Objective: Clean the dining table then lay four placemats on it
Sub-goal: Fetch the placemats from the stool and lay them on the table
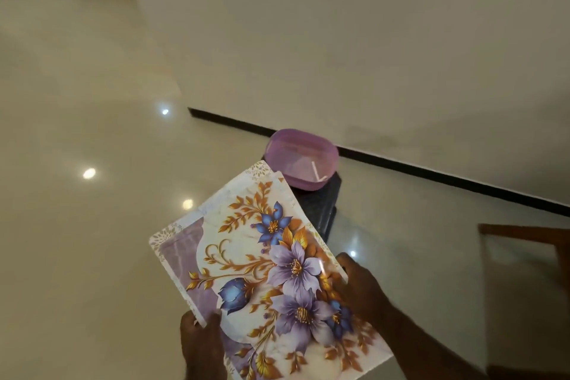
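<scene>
A stack of floral placemats [262, 262], white with purple and blue flowers and orange leaves, is held up in front of me over the floor. My left hand [200, 339] grips the stack's lower left edge. My right hand [361, 287] holds its right edge, fingers curled round it. At least two mats show, offset at the top corner. The dining table is not in view.
A pink translucent plastic tub [303, 157] sits on a dark low stand [320, 210] by the wall. A black skirting line [431, 176] runs along the wall base. Glossy cream floor tiles [77, 225] reflect ceiling lights. A wooden frame [524, 234] shows at the right.
</scene>
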